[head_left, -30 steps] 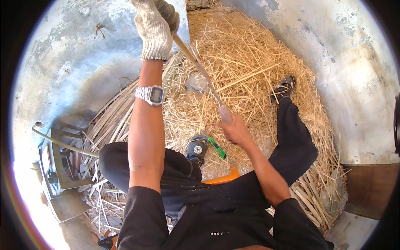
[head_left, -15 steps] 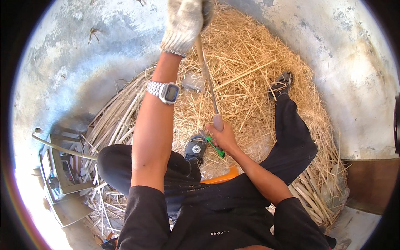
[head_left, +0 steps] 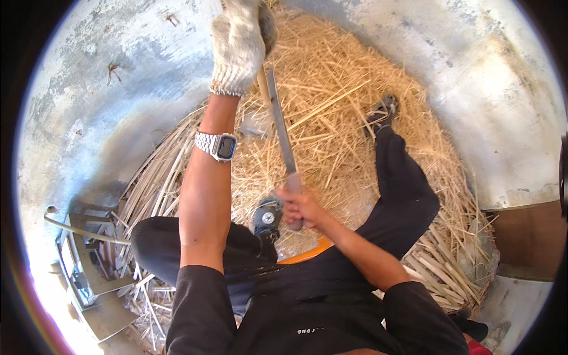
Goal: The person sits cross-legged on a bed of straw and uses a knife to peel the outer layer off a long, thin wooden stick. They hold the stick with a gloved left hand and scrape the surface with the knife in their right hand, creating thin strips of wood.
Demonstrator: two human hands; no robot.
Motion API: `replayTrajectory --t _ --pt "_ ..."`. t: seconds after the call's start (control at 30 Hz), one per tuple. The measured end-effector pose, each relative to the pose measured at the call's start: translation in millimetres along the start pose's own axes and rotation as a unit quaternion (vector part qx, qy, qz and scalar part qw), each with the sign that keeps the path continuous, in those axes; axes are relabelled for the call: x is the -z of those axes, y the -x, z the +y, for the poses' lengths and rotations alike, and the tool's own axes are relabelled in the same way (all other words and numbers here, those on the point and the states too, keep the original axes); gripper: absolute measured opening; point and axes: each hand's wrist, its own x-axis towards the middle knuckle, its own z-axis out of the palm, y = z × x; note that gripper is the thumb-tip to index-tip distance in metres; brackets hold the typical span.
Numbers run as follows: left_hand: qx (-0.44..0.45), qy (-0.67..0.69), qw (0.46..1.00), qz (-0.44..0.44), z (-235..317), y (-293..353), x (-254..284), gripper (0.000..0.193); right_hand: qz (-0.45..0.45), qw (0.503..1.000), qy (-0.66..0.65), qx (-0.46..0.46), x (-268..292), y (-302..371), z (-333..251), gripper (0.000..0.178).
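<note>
- I see my right grip [head_left: 303,207], bare, closed around the handle of a long knife [head_left: 280,127], with both ends of that handle showing past the fingers.
- The blade slants far and slightly left, over the middle of the straw [head_left: 340,121].
- My left grip [head_left: 241,47], in a knitted pale glove [head_left: 231,59], is at the far edge of my view, closed on a thin tan stick [head_left: 262,83]; most of its fingers are hidden from me.
- The stick comes out on the near side of the glove and lies just left of the blade; from here I cannot tell whether the two touch.
- A silver watch [head_left: 223,147] sits on the left wrist.
- Near the right grip, on its left, I see a dark shoe [head_left: 267,218], and nearer than the grip an orange thing [head_left: 307,253], partly covered by dark clothing.
- Flat dry strips [head_left: 154,171] lie on the left side of the straw, with a wooden frame [head_left: 106,286] nearer and farther left.
- A worn grey wall [head_left: 473,106] rises on the far right.
</note>
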Motion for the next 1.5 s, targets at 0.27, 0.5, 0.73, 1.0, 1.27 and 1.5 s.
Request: replayTrajectory --t 0.27,0.5,0.73,1.0,1.27,1.5 --pt "0.017 0.123 0.992 0.031 -5 -39 37 0.071 -0.295 0.952 0.020 -0.074 -19 66 10 0.027" --pt "0.025 0.148 0.981 0.125 -5 -36 100 0.064 0.007 0.909 0.402 0.111 -28 54 -49 0.034" --pt "0.016 0.146 0.973 0.181 -5 -30 125 0.062 0.118 0.766 0.570 0.272 -10 54 -21 0.025" --pt "0.014 0.212 0.966 0.149 -14 -35 103 0.057 0.214 0.737 0.604 0.216 -7 -18 -30 0.029" --pt "0.045 0.123 0.982 0.140 -10 -40 66 0.053 0.209 0.822 0.495 0.190 21 -5 -43 0.020" --pt "0.013 0.081 0.996 0.041 -30 -51 17 0.050 -0.001 0.999 0.041 -0.033 13 3 -35 0.008"
